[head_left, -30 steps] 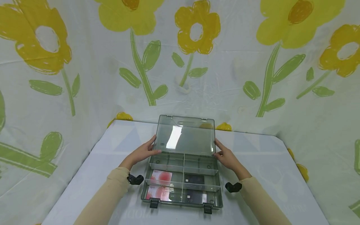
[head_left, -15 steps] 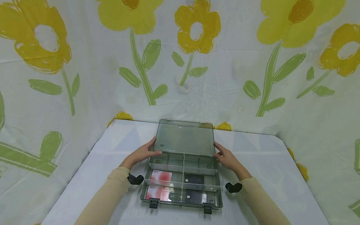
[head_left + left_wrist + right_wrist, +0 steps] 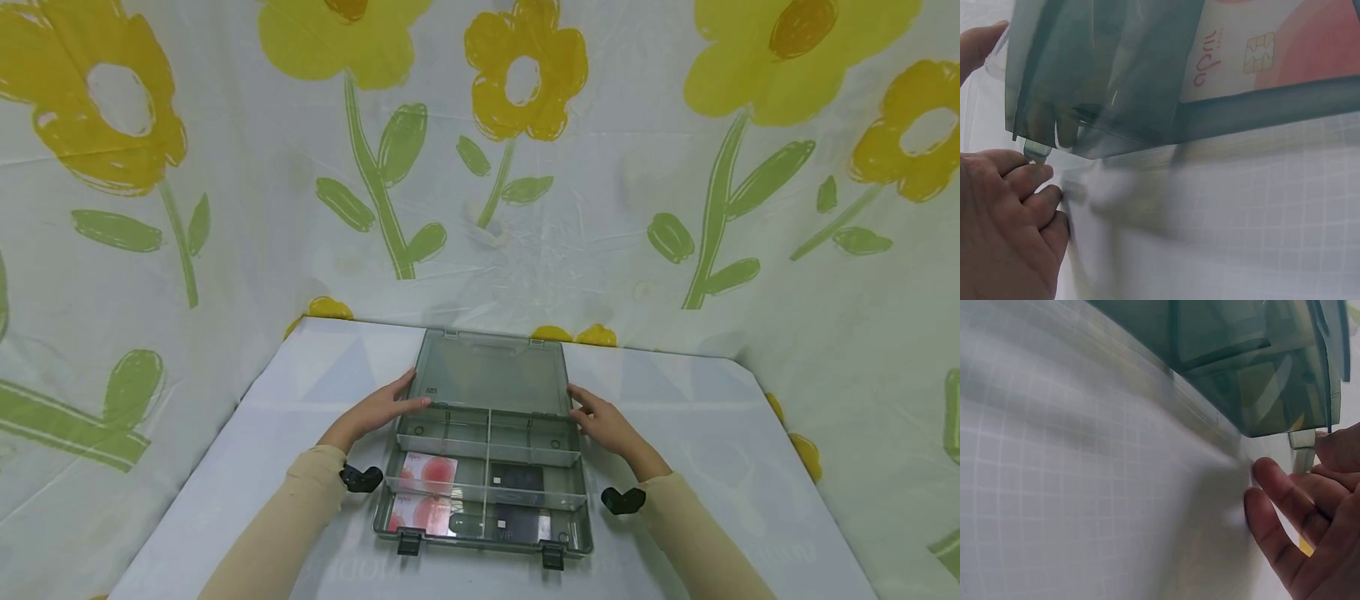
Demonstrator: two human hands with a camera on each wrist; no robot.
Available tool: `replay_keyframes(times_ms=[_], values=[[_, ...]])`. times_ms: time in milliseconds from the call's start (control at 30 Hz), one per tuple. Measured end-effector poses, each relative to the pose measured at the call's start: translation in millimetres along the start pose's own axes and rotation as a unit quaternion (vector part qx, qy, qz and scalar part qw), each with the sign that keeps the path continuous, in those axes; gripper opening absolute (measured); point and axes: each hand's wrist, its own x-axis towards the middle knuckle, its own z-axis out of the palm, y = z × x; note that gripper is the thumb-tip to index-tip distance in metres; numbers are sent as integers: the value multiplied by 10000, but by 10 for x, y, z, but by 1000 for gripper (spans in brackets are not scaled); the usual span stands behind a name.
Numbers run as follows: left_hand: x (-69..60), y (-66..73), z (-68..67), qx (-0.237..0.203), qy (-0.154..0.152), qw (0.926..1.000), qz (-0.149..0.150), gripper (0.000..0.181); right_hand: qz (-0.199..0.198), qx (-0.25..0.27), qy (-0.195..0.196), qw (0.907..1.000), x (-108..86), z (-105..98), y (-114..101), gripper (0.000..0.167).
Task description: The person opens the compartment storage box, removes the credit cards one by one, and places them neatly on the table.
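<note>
Box (image 3: 480,544) sits mid-table, near side toward the person. Lid (image 3: 491,371) is hinged back off the far side; can't tell if its far edge rests on anything. Pink-and-white cards (image 3: 441,468) in the left column, middle and front compartments; dark cards (image 3: 517,525) in the right column, same two rows. Both front latches (image 3: 408,543) hang undone.

Left hand (image 3: 375,412) is at the lid's left hinge corner, thumb and fingers apart. Right hand (image 3: 611,427) mirrors it, loose, not clamped; thumb and index by the right hinge corner. Can't tell how much weight either takes.

Step in hand, I'd judge: steadying the lid on its hinge. Tips: keep both sides level so the hinge doesn't twist. Stay light, the plastic looks thin. Watch the thumbs at the hinge line, likely pinch point. Don't shove the box or the cards may slide.

Outward: white table (image 3: 720,433) gives side room, but the lid reaches close to the flowered backdrop (image 3: 592,267), so avoid pushing it farther back.
</note>
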Motion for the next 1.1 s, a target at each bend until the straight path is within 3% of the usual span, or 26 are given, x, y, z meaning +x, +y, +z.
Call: replay_keyframes(times_ms=[633,867,1100], values=[[-11,2,37,99,72,9999,-17,93,31,26,99,9999,-20,-6,12,54],[-80,-39,28,109,92,9999,72,89,-133,122,200,9996,-56,-10,8,50],[-183,-62,29,51,119,9997,220,85,-60,105,258,9996,-82,-7,33,47]])
